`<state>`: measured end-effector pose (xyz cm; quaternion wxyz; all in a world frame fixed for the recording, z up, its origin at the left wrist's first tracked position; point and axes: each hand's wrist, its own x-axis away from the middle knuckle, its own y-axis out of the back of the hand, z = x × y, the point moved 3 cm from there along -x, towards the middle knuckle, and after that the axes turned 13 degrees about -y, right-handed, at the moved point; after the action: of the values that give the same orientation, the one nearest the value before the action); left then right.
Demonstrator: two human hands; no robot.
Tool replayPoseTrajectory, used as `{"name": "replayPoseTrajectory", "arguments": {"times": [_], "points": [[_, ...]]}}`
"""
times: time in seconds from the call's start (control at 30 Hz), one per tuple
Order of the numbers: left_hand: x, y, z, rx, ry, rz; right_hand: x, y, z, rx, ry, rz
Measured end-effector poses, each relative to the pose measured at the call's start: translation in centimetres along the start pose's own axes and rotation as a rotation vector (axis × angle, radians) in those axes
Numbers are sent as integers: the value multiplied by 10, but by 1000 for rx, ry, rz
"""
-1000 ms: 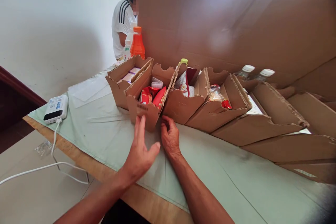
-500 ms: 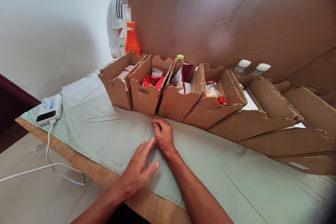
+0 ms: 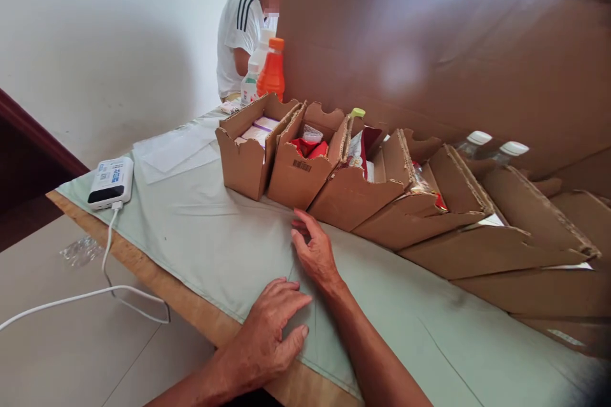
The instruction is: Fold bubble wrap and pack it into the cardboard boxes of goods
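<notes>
My left hand [image 3: 277,324] hovers or rests over the near edge of the pale green tablecloth [image 3: 205,241], fingers loosely apart and holding nothing. Farther forward, my right hand [image 3: 315,251] is open too, with thumb and fingers apart just before the row of cardboard bins. Nearest its fingertips are a bin with red packets [image 3: 300,172] and a bin with a dark red and white bag [image 3: 358,197]. At the row's left end stands a bin with white and purple boxes [image 3: 245,159]. Another bin [image 3: 420,216] holds shiny packets.
A white power bank [image 3: 112,183] with a cable lies at the table's left corner. Clear plastic sheets [image 3: 176,152] lie behind it. An orange bottle [image 3: 272,70] stands at the back, near a person in a white shirt [image 3: 233,44]. A tall cardboard panel [image 3: 429,57] backs the bins.
The view has swung left, so the bins appear farther right. My hands have moved apart, and the right hand's fingers have opened from a loose curl.
</notes>
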<state>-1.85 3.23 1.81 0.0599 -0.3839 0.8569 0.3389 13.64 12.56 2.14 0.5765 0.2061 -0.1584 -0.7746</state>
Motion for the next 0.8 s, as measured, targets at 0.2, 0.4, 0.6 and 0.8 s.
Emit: {"name": "replayPoseTrajectory", "arguments": {"times": [0.2,0.4,0.6,0.8], "points": [[-1,2,-3,89,-57,-60,-1,9,66,-1,59,0],[-3,2,1,120,-181,-190,-66,-11,159,268,206,26],[-2,0,5,112,-228,-292,-96,-31,171,525,270,34],[26,26,0,-75,-94,-757,-26,-23,165,523,431,79]]}}
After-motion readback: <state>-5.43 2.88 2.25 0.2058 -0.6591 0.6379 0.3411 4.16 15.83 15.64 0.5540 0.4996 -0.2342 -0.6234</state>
